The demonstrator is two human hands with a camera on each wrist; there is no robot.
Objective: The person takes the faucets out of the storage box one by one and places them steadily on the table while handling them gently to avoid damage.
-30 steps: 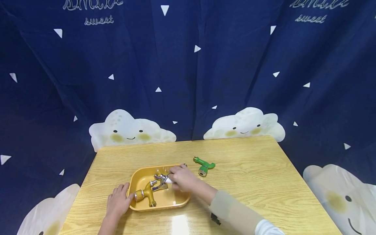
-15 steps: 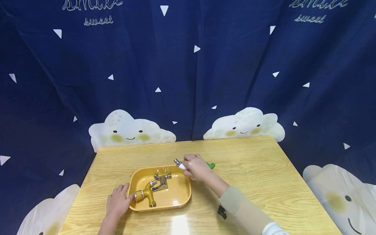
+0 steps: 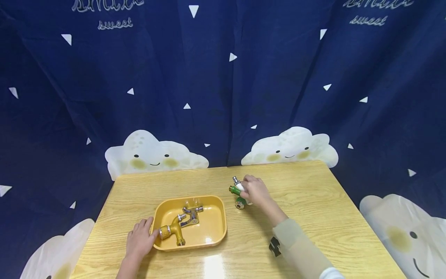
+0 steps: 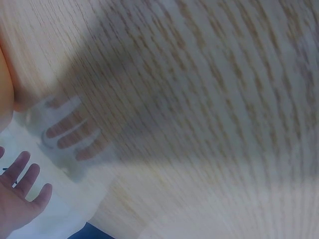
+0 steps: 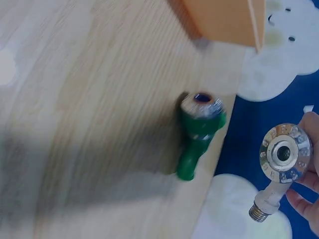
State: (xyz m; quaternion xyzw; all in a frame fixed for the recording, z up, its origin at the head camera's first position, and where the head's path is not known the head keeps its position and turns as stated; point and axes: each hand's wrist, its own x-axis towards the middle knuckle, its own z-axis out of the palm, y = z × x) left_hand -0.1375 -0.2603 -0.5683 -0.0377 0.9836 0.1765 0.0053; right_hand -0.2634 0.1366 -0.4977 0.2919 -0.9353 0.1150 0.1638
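Note:
My right hand (image 3: 256, 190) grips a white faucet (image 5: 271, 194) with a silver threaded end, raised above the table; in the head view the hand covers much of it. Just below lies a green faucet (image 3: 235, 190), partly behind the fingers; the right wrist view shows its silver-capped green body (image 5: 195, 142) apart from the white one. My left hand (image 3: 139, 237) rests at the left rim of a yellow tray (image 3: 223, 211), fingers extended and thumb at the rim. Inside the tray lie a gold faucet (image 3: 177, 230) and a chrome faucet (image 3: 193, 217).
The wooden table (image 3: 299, 217) extends to the right of the tray and ends at a dark blue curtain (image 3: 223, 97) printed with clouds. A black object (image 3: 274, 247) sits at the right wrist.
My right hand has lifted the white faucet out of the tray and carried it right, over to the green faucet. The left hand and the tray have stayed in place.

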